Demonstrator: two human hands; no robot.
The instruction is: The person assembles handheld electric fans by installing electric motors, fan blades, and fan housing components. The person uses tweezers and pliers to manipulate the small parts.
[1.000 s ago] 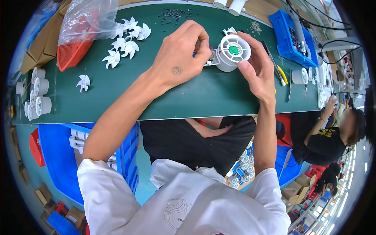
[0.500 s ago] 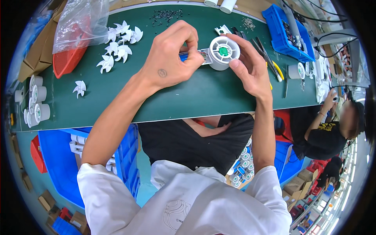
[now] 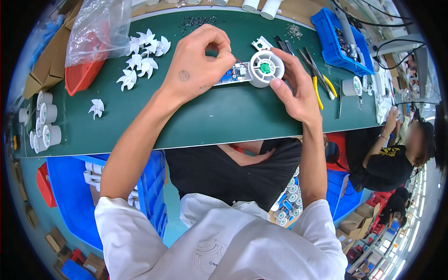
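A white round fan housing [image 3: 266, 68] with a spoked face and green centre is held over the green table [image 3: 224, 121]. My right hand [image 3: 298, 91] grips its right side between thumb and fingers. From the housing's left side extends a white handle part with a small circuit board [image 3: 239, 72] and a blue piece exposed. Above that board, my left hand [image 3: 200, 65] is closed in a pinch, where a thin red wire [image 3: 240, 61] meets the fingertips. The left fingers partly hide the blue piece.
White fan blades [image 3: 146, 66] and a red basket [image 3: 84, 74] lie left. White housings [image 3: 46, 114] stand at the far left. Pliers [image 3: 322, 77], a blue bin [image 3: 340, 46] and another housing [image 3: 352, 86] are right. Small black parts [image 3: 198, 22] lie at the back.
My left hand has shifted slightly left and up off the board, uncovering more of the board and the red wire. The housing has moved a little left and down in my right hand.
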